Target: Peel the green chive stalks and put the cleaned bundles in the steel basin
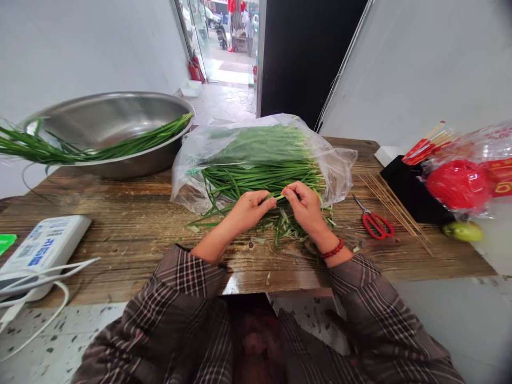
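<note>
Between my two hands runs a thin green-and-pale stalk of garlic chives (280, 197). My left hand (253, 207) pinches it from the left, thumb against fingers. My right hand (303, 204), with a red bead bracelet above it, pinches the other side close by. Just beyond them, a large bundle of garlic chives (260, 175) lies in an opened clear plastic bag (184, 181). Beneath my hands is a pile of trimmed scraps (282, 226) on the wooden table.
A wide steel basin (120, 106) at the back left holds more chives hanging over its rim. Red-handled scissors (376, 224) and thin wooden skewers (394, 208) lie to the right, near a black box (416, 194). A white device (48, 245) with cables stands at left.
</note>
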Demonstrator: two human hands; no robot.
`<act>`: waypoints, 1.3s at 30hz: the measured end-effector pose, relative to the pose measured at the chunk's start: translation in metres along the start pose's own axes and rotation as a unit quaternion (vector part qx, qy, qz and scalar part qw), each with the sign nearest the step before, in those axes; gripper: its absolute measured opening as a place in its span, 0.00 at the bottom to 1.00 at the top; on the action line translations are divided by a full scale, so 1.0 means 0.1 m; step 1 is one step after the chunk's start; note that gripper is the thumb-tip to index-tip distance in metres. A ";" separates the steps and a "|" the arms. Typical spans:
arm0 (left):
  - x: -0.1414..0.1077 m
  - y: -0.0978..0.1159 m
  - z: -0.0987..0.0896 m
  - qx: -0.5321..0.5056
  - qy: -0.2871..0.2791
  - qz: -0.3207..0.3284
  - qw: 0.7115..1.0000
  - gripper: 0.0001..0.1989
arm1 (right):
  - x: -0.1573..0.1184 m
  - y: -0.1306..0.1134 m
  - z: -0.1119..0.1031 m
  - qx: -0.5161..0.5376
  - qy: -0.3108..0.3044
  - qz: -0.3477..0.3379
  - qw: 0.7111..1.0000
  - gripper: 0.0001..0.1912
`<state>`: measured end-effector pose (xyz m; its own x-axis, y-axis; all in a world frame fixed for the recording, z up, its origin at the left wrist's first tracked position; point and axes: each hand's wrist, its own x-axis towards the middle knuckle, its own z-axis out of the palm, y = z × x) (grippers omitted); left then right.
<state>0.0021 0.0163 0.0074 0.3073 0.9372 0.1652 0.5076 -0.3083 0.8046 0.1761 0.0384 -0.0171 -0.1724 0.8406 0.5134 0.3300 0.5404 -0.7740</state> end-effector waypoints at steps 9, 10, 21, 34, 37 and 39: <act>0.03 -0.08 -0.05 0.010 0.031 -0.005 0.999 0.17 | 0.13 0.15 -0.31 0.095 0.159 0.056 0.981 0.19; 0.02 -0.08 -0.05 0.008 0.029 -0.005 1.000 0.17 | 0.13 0.12 -0.34 0.078 0.144 0.042 0.986 0.20; 0.00 -0.02 -0.06 -0.008 -0.001 0.015 1.000 0.17 | 0.06 0.02 -0.10 0.012 -0.061 -0.054 0.997 0.09; 0.02 -0.09 -0.07 0.060 0.091 0.011 0.994 0.16 | 0.11 0.04 -0.26 0.147 0.016 0.076 0.986 0.18; 0.01 -0.08 -0.09 0.051 0.146 0.008 0.988 0.12 | 0.08 -0.08 -0.29 0.060 -0.210 -0.049 0.975 0.18; 0.02 -0.08 -0.10 0.048 0.162 0.011 0.985 0.11 | 0.05 -0.15 -0.25 -0.018 -0.265 -0.126 0.956 0.13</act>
<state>-0.0092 0.0218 0.0067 0.0534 0.9280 0.3688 0.5820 -0.3290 0.7436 0.1935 0.0332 0.0062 -0.6926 0.5899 0.4151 0.2461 0.7342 -0.6327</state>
